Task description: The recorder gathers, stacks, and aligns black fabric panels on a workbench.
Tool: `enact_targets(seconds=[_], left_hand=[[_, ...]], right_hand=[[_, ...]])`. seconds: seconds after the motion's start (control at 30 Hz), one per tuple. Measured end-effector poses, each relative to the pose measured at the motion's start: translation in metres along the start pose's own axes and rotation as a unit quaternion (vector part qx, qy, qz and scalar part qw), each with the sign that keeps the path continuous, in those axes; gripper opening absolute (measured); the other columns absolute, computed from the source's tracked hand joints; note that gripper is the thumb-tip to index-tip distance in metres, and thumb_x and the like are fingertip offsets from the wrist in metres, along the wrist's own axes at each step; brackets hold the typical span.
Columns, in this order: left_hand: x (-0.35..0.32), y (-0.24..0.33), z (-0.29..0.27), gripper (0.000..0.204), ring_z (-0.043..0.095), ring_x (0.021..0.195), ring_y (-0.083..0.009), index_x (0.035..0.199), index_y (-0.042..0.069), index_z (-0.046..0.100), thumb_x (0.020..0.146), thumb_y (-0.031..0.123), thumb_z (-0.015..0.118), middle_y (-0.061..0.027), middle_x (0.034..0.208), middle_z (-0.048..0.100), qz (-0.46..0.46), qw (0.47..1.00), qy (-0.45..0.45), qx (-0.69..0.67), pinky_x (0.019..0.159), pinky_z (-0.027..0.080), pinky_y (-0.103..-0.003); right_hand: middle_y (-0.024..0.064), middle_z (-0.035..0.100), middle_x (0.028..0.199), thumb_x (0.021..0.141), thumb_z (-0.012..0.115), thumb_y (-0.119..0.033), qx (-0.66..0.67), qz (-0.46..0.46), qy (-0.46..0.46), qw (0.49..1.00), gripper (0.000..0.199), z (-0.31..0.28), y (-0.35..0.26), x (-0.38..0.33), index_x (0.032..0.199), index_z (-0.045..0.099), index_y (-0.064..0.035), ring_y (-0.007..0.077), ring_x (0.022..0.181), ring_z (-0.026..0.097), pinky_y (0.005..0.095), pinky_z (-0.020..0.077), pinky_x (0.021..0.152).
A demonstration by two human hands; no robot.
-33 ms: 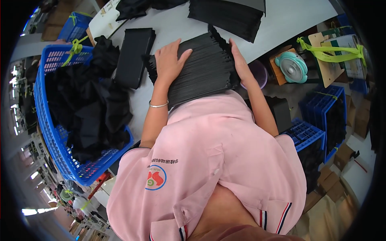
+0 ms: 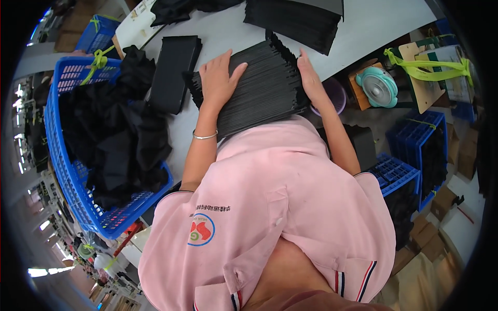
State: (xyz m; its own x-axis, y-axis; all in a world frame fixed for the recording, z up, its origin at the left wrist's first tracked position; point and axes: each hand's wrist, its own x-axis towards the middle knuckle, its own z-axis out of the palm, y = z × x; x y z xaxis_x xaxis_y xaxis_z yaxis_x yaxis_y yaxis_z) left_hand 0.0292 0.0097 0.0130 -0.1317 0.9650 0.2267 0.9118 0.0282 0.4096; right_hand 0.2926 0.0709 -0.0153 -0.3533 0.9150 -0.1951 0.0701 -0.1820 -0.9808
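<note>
In the stack [image 2: 259,85] we see what looks like matt cloth, finely ridged on top and ragged along one edge. Our table [image 2: 373,31] is smooth with a faint sheen. The basket [image 2: 61,160] looks plastic, its heaped cloth [image 2: 114,135] dull and wrinkled. Our bangle [image 2: 205,138] is shiny metal, our shirt [image 2: 290,171] matt cloth, the fan [image 2: 377,87] smooth plastic.

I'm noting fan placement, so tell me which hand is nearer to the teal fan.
Right. The right hand, beside the right edge of the black stack, is left of the teal fan; the left hand, resting on the stack, is farther left.
</note>
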Motion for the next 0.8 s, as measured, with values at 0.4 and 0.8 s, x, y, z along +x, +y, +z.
enact_targets(seconds=[0.4, 0.8], left_hand=[[0.003, -0.011, 0.011, 0.066, 0.054, 0.130, -0.0321, 0.145, 0.007, 0.055, 0.099, 0.055, 0.060, -0.0156, 0.145, 0.058, 0.023, 0.996, 0.041, 0.072, 0.113, 0.032, -0.051], [-0.019, -0.005, -0.002, 0.086, 0.043, 0.143, -0.0309, 0.155, 0.013, 0.046, 0.091, 0.068, 0.062, -0.0122, 0.157, 0.047, 0.053, 0.997, -0.034, 0.035, 0.118, 0.025, -0.060]], right_hand=[[-0.0015, 0.038, 0.165, 0.089, 0.067, -0.052, -0.563, -0.355, -0.167, 0.727, 0.081, 0.017, -0.052, -0.076, 0.159, 0.040, -0.0210, 0.0228, 0.156, 0.026, 0.0530, 0.0120, 0.128], [0.0139, 0.050, 0.152, 0.093, 0.073, -0.018, -0.424, -0.249, 0.093, 0.866, 0.055, -0.033, -0.019, -0.116, 0.143, 0.056, -0.0058, 0.0317, 0.137, 0.050, 0.0461, 0.0388, 0.114]])
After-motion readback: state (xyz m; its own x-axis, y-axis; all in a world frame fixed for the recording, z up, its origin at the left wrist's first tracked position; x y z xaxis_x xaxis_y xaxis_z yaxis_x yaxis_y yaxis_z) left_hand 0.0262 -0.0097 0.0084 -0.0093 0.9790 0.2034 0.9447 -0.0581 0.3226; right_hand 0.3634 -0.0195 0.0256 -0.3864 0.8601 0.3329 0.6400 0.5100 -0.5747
